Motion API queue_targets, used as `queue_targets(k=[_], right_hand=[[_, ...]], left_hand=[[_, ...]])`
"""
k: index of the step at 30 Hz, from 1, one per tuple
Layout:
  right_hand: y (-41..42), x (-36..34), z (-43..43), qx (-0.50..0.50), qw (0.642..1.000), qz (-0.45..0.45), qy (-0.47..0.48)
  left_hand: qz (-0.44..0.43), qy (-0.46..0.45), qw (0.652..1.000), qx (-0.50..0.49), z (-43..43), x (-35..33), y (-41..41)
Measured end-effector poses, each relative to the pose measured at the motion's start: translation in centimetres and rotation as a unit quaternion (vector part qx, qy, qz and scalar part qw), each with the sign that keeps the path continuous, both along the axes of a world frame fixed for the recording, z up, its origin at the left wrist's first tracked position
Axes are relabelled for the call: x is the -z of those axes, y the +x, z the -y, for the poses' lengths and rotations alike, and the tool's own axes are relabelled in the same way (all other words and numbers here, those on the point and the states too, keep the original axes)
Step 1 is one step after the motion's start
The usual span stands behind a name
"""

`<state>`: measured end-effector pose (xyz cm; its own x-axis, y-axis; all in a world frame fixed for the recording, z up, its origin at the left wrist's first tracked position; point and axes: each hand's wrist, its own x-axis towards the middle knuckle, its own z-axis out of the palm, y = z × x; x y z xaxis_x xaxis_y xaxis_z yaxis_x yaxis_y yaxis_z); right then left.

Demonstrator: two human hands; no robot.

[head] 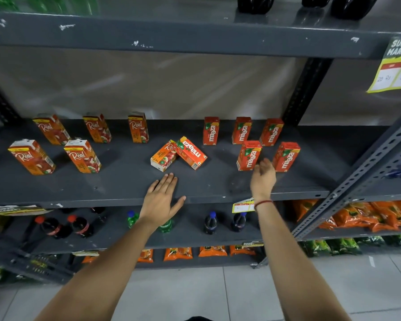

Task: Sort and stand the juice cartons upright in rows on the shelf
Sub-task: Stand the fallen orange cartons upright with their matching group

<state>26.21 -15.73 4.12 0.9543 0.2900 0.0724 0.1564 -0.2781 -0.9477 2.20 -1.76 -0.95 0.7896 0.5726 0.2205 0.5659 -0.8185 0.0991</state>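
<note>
My left hand (160,200) lies flat and empty on the shelf (116,181) edge, fingers spread. My right hand (263,176), loosely open and holding nothing, hovers beside an upright Maaza carton (248,155). Ahead of my left hand, a Real carton (164,155) and another Maaza carton (191,152) lie toppled, touching. Other cartons stand upright in rows.

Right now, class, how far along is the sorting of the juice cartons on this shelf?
Mostly done. Five Real cartons stand upright at the left and five Maaza cartons at the right, in two rows each. In hand: nothing; the left hand lies flat and open on the shelf, and the right hand reaches beside a front Maaza carton. Left: the fallen Real carton and fallen Maaza carton lying mid-shelf.
</note>
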Motion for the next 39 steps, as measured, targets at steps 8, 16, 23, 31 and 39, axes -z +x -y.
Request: queue_targets(k=[8, 16, 23, 31, 39], right_hand=[[-4.8, -0.7, -5.2, -0.207, 0.972, 0.081, -0.08], [-2.2, -2.5, -10.9, -0.423, 0.871, -0.037, -0.245], [-1.8, -2.7, -11.5, -0.461, 0.846, -0.089, -0.251], [-3.9, -0.7, -10.1, -0.413, 0.887, -0.113, -0.172], [-7.3, 0.4, -8.0, -0.361, 0.922, -0.128, -0.06]], left_hand=[[-0.033, -0.03, 0.998, 0.047, -1.9, -0.5, 0.0], [-0.075, -0.02, 0.996, 0.046, -2.7, -0.5, 0.3], [-0.056, 0.014, 0.997, 0.045, -2.7, -0.2, 0.3], [-0.047, 0.021, 0.998, 0.04, -2.7, -0.1, 0.4], [-0.043, 0.019, 0.998, 0.04, -2.6, -0.1, 0.3]])
